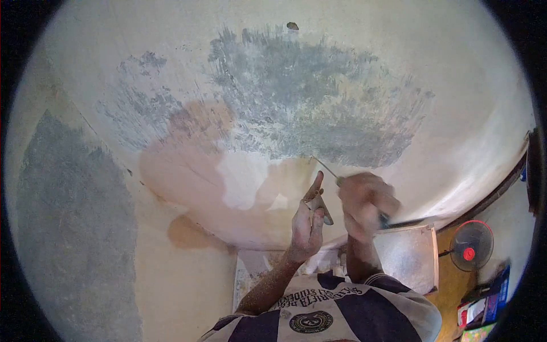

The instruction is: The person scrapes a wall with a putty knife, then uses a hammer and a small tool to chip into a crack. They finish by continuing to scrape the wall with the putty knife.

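Note:
My right hand (367, 202), smeared by motion, is closed round the handle of a tool that looks like a screwdriver (326, 169). Its thin shaft points up and left, with the tip at or very near the wall, by the lower edge of a rough grey patch (285, 80). A dark greenish handle end shows below the fist. Just left of it, my left hand (306, 231) is raised, with fingers pointing up. A flat, pointed grey piece (326, 212), like a scraper blade, is held in it; fingers hide the rest.
The pale wall (273, 11) curves around, with a small hole (292, 26) above the patch. Another grey area (74, 228) lies at left. At lower right are a light panel (405, 256), a fan (471, 246) with a red centre, and assorted items (484, 305).

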`<state>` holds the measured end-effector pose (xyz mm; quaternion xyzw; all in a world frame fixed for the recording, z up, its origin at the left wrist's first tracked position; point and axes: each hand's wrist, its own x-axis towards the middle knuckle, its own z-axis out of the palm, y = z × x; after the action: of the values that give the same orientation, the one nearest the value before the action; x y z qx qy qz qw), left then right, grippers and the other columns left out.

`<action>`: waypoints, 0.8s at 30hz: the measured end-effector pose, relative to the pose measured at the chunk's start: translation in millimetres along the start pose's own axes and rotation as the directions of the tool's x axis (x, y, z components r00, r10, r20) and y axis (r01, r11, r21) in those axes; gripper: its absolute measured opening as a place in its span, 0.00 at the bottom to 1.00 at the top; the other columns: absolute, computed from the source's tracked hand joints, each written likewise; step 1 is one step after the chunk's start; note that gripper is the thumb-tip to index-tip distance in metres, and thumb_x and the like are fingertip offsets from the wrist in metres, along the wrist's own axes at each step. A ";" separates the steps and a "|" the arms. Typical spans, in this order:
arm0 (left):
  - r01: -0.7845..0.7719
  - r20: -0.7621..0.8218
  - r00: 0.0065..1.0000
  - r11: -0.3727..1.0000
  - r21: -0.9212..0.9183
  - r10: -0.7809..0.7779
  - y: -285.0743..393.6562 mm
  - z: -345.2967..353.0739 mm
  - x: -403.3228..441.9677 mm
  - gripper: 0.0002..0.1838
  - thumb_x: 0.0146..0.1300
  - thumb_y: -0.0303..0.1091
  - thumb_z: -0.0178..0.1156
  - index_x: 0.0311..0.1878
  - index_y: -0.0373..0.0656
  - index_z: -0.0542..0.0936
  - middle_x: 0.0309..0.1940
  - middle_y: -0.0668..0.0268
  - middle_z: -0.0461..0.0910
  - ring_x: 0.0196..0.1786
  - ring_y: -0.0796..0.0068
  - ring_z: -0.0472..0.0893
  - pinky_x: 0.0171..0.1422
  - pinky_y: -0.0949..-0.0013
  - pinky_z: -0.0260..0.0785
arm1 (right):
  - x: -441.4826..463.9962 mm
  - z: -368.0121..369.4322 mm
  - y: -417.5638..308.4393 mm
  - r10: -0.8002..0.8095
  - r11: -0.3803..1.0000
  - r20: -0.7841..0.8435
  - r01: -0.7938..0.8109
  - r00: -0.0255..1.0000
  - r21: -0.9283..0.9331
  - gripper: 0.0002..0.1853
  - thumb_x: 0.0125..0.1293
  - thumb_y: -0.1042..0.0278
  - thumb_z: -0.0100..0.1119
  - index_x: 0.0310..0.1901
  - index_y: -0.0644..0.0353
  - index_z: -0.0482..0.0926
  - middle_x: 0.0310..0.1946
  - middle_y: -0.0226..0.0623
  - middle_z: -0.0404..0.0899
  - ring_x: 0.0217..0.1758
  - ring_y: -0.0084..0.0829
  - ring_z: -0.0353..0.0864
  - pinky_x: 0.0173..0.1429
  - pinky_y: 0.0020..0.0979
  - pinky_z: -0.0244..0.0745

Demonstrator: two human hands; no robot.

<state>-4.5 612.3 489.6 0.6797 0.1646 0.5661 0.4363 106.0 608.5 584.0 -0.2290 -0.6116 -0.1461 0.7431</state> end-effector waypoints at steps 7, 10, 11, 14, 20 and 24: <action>0.001 -0.047 0.999 1.000 -0.013 -0.002 -11.7 5.8 5.1 0.34 0.80 0.54 0.39 0.64 0.25 0.67 0.76 0.37 0.57 0.72 0.55 0.69 0.76 0.53 0.59 | 10.6 -18.2 -12.7 0.085 0.966 0.054 -0.095 0.995 0.242 0.20 0.66 0.63 0.60 0.18 0.60 0.68 0.16 0.35 0.73 0.14 0.34 0.71 0.24 0.35 0.70; 0.135 -0.113 0.984 0.990 -0.031 -0.138 -8.1 8.8 -6.2 0.34 0.80 0.52 0.40 0.67 0.25 0.66 0.70 0.41 0.67 0.67 0.59 0.73 0.73 0.57 0.62 | -2.4 -12.1 11.5 0.184 0.970 0.164 -0.206 0.969 0.132 0.22 0.65 0.62 0.60 0.16 0.60 0.66 0.16 0.33 0.73 0.16 0.34 0.71 0.27 0.36 0.72; 0.199 -0.122 0.972 0.979 -0.038 -0.202 -6.3 6.9 -11.7 0.33 0.80 0.51 0.41 0.67 0.25 0.66 0.66 0.43 0.71 0.64 0.60 0.75 0.70 0.57 0.65 | -7.1 -9.8 20.3 0.227 0.967 0.223 -0.246 0.948 0.059 0.23 0.65 0.61 0.60 0.15 0.59 0.65 0.16 0.32 0.73 0.16 0.34 0.71 0.28 0.36 0.73; 0.101 -0.124 0.987 0.995 -0.007 -0.101 -4.3 5.2 -2.1 0.29 0.81 0.49 0.41 0.63 0.27 0.67 0.65 0.44 0.72 0.64 0.59 0.75 0.69 0.54 0.66 | -13.7 -13.9 3.8 0.293 0.956 0.085 -0.289 0.952 -0.056 0.22 0.63 0.63 0.61 0.16 0.59 0.65 0.15 0.31 0.69 0.20 0.33 0.72 0.34 0.36 0.73; 0.185 -0.138 0.972 0.981 -0.061 -0.192 -6.1 6.5 -13.7 0.30 0.81 0.50 0.41 0.63 0.27 0.67 0.67 0.44 0.71 0.65 0.57 0.74 0.72 0.52 0.64 | -15.4 -12.8 27.0 0.282 0.932 0.278 -0.331 0.918 0.146 0.16 0.60 0.70 0.60 0.16 0.56 0.70 0.16 0.35 0.75 0.19 0.34 0.76 0.27 0.33 0.75; 0.037 -0.164 0.986 0.999 0.009 -0.035 -16.0 5.0 -2.5 0.28 0.81 0.50 0.41 0.58 0.28 0.69 0.68 0.45 0.71 0.59 0.62 0.75 0.70 0.55 0.65 | -9.2 -19.3 3.3 -0.001 0.965 0.149 -0.038 0.989 0.259 0.20 0.63 0.70 0.62 0.16 0.57 0.64 0.13 0.32 0.68 0.13 0.30 0.69 0.20 0.31 0.65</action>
<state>3.6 617.5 475.7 0.6305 0.2155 0.6110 0.4275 121.9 600.7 571.6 -0.1452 -0.6766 -0.0400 0.7208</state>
